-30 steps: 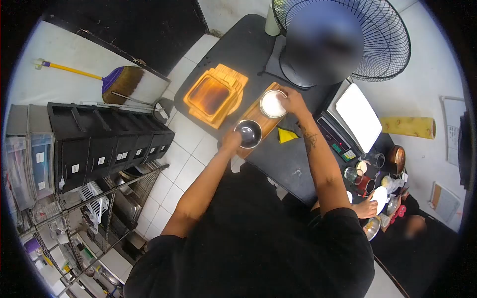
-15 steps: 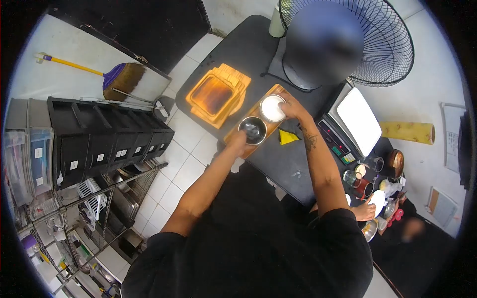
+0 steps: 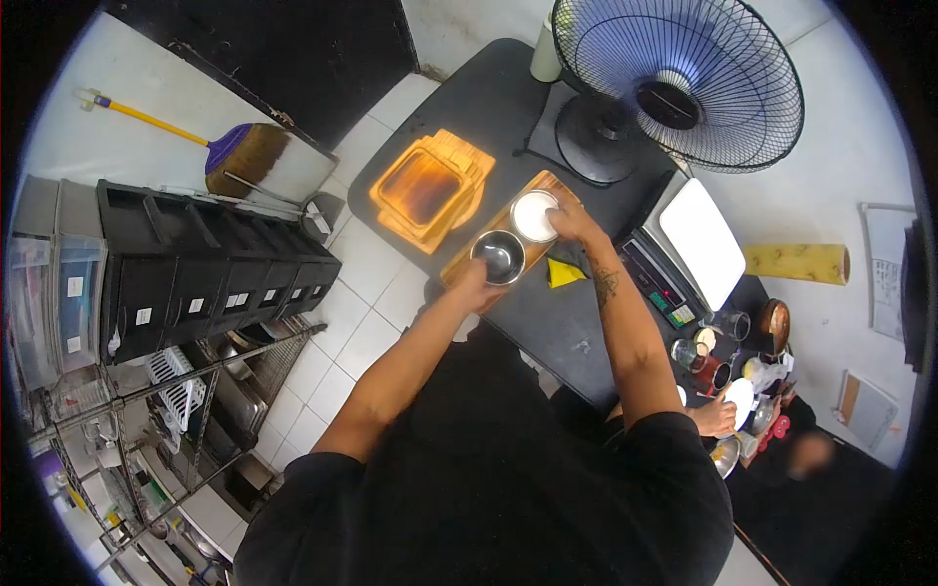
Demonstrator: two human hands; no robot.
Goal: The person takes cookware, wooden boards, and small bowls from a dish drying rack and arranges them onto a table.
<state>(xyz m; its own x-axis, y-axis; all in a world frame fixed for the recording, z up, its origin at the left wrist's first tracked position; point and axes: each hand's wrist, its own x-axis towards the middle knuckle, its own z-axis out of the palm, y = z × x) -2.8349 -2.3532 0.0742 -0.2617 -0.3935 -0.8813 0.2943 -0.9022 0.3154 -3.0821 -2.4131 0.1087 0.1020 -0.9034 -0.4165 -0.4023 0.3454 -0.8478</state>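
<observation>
A long wooden board (image 3: 559, 191) lies on the dark table, with two small round bowls on it. My left hand (image 3: 473, 285) is closed on the rim of the nearer bowl, a shiny metal bowl (image 3: 499, 258) with a dark inside. Farther up the board, my right hand (image 3: 574, 221) grips the edge of a bowl that looks white inside (image 3: 533, 216); whether the white is its contents or its surface I cannot tell. Left of the board sit stacked wooden trays (image 3: 422, 188). A yellow cloth-like piece (image 3: 565, 272) lies beside the board, near my right forearm.
A black fan (image 3: 674, 98) stands at the table's far side. To the right are a digital scale (image 3: 662, 276) and several glasses and jars. Another person's hand (image 3: 716, 416) holds a white plate (image 3: 740, 404) there. Black bins (image 3: 156, 283) and a wire rack line the left.
Both hands stay on the two bowls, with barely any shift. The view has tilted slightly, and the blur over the fan is gone.
</observation>
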